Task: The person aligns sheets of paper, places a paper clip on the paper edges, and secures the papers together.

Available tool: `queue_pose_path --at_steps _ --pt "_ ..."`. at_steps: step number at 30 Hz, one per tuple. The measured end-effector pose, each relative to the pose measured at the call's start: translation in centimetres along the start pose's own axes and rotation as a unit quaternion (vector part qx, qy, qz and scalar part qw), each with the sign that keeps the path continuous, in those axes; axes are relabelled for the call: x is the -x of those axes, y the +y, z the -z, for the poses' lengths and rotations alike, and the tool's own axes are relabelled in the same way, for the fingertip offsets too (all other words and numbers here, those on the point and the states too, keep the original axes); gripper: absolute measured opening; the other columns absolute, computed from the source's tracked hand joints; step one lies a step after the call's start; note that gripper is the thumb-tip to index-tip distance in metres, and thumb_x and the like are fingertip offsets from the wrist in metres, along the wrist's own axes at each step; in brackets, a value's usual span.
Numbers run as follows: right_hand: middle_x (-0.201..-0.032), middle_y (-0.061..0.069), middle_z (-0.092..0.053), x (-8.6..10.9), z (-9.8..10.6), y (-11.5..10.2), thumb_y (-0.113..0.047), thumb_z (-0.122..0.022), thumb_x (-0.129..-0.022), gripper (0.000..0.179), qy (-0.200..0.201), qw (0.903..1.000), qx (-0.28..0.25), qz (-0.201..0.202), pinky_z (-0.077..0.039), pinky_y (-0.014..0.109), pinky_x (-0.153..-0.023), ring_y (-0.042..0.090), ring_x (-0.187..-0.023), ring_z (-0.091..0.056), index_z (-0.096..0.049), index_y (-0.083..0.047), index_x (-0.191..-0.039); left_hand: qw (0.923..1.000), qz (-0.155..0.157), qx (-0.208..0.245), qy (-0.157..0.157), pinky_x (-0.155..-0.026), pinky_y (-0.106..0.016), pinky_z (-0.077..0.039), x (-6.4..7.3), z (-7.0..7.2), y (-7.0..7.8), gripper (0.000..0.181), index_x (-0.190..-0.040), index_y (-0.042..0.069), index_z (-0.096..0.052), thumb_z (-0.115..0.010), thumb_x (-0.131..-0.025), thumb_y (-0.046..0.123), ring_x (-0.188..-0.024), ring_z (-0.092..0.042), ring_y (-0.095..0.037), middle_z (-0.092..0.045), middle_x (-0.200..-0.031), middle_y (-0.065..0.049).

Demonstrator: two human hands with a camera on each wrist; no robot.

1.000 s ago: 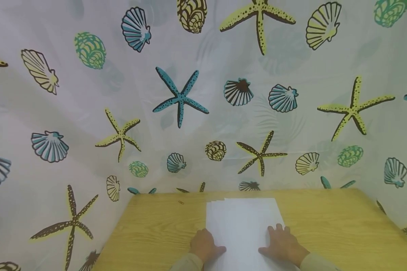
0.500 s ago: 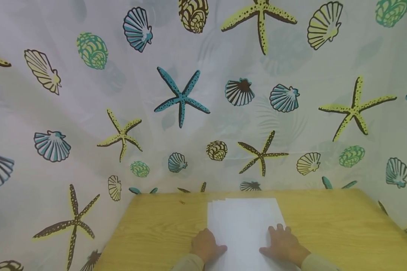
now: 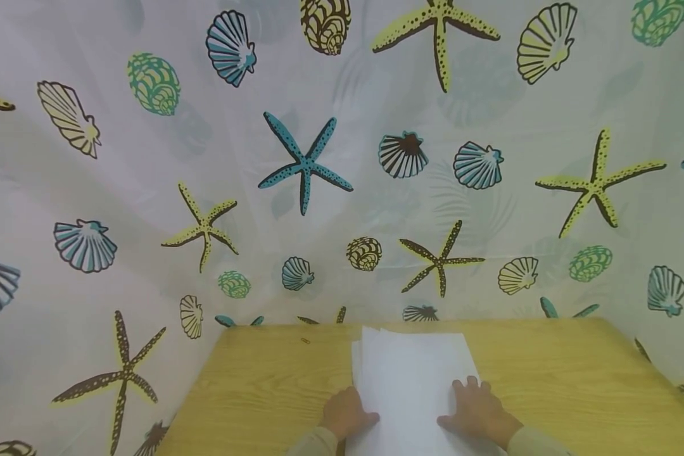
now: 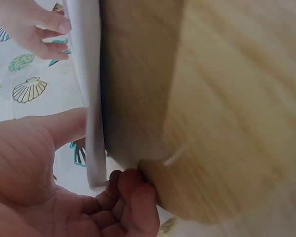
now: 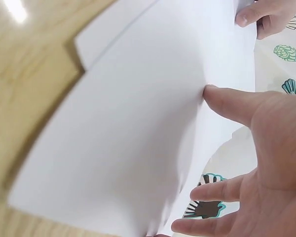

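A loose stack of white paper sheets (image 3: 416, 380) is in front of me, its upper edges uneven at the back left. My left hand (image 3: 348, 411) grips its left edge, thumb on the top sheet. In the left wrist view the left fingers (image 4: 138, 195) curl at the edge of the sheets (image 4: 84, 44). My right hand (image 3: 479, 411) holds the right edge. In the right wrist view its thumb (image 5: 227, 101) presses the bowed sheets (image 5: 123, 133), while two fingers extend past their side. The undersides of the sheets are mostly hidden.
A wooden table (image 3: 553, 380) lies beneath the paper. A small paper clip (image 3: 305, 341) rests near its back left part. A curtain (image 3: 330, 82) printed with shells and starfish hangs behind and along both sides.
At the stack's back left, one sheet has shifted so that its corner juts further back. The left edges have moved slightly right. Both hands keep nearly the same places.
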State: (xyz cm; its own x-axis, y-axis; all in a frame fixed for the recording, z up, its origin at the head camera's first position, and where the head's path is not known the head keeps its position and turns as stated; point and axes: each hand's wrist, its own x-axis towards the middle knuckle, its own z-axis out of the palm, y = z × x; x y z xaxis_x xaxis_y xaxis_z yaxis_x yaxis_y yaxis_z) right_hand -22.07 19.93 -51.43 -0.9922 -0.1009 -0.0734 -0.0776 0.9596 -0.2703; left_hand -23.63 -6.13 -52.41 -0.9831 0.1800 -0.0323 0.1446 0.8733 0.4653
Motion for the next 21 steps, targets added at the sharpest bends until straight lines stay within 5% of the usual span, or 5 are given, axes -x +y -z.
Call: queue_pose_path --at_steps 6,13,16,20,21 --pt "-0.103 0.028 -0.050 -0.3 0.0 0.7 -0.047 -0.078 -0.067 0.074 -0.007 0.9998 -0.014 -0.010 -0.049 0.058 -0.072 0.042 -0.089 -0.049 -0.054 0.008 -0.111 0.9934 0.032 0.105 -0.034 -0.085 -0.059 -0.045 -0.7 0.4 -1.1 0.062 -0.110 -0.014 -0.050 -0.076 -0.074 0.029 -0.091 -0.055 -0.046 -0.056 -0.095 -0.028" --pt "-0.097 0.022 -0.050 -0.5 0.3 1.8 -0.047 -0.074 -0.074 0.070 -0.026 0.9987 -0.043 -0.009 -0.049 0.055 -0.073 0.036 -0.086 -0.049 -0.054 0.008 -0.113 0.9646 0.074 0.240 -0.082 -0.060 -0.033 -0.046 -1.4 0.4 -2.3 0.028 -0.088 -0.002 -0.055 -0.070 -0.083 0.021 -0.068 -0.050 -0.022 -0.053 -0.076 -0.009" --pt "-0.094 0.016 -0.051 -0.5 0.4 2.0 -0.043 -0.074 -0.076 0.065 -0.033 0.9975 -0.062 -0.003 -0.048 0.053 -0.075 0.031 -0.084 -0.049 -0.055 0.006 -0.114 0.9311 0.093 0.334 -0.112 -0.061 -0.030 -0.052 -1.4 0.6 -2.8 0.020 -0.087 -0.002 -0.058 -0.066 -0.085 0.016 -0.069 -0.056 -0.020 -0.058 -0.078 -0.010" --pt "-0.095 0.016 -0.052 -0.2 0.4 2.2 -0.038 -0.076 -0.075 0.064 -0.026 0.9970 -0.070 0.017 -0.047 0.054 -0.078 0.031 -0.085 -0.050 -0.055 0.007 -0.116 0.8667 0.133 0.459 -0.143 -0.072 -0.037 -0.057 -1.4 0.6 -3.2 0.027 -0.103 -0.009 -0.058 -0.064 -0.086 0.012 -0.079 -0.064 -0.025 -0.062 -0.090 -0.017" --pt "-0.095 0.017 -0.052 -0.2 0.3 2.3 -0.036 -0.076 -0.074 0.064 -0.021 0.9971 -0.069 0.023 -0.047 0.054 -0.078 0.032 -0.085 -0.050 -0.055 0.008 -0.116 0.8571 0.136 0.474 -0.148 -0.074 -0.038 -0.056 -1.4 0.6 -3.3 0.030 -0.106 -0.010 -0.057 -0.064 -0.087 0.012 -0.081 -0.064 -0.026 -0.062 -0.093 -0.018"
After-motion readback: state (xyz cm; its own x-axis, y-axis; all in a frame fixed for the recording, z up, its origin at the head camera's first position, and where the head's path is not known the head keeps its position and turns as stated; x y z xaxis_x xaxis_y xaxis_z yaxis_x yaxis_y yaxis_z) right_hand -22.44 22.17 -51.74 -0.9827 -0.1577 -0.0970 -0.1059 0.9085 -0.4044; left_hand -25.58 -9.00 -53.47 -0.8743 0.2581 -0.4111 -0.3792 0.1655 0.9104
